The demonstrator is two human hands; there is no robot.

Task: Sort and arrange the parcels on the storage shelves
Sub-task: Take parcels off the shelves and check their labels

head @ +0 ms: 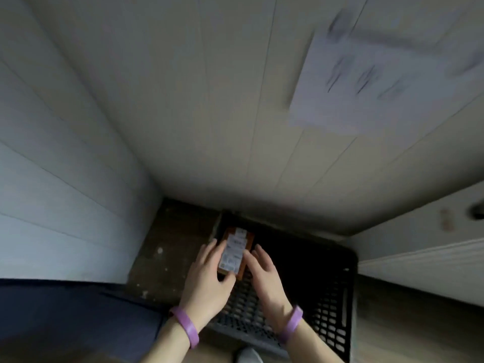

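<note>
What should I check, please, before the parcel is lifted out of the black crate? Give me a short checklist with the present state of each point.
1. Both hands on the parcel: ok. Left hand grips its left side and near corner; right hand touches its right edge.
2. Grip closed on the right side: cannot tell; the right hand's fingers look spread.
3. Label facing up: ok, but too blurred to read.
4. Path out of the crate: ok, nothing shows above the parcel.
5. Other parcels in the crate: cannot tell; the inside is dark.
6. Storage shelf in view: not ok; only wall panels and a blurred paper show.
</note>
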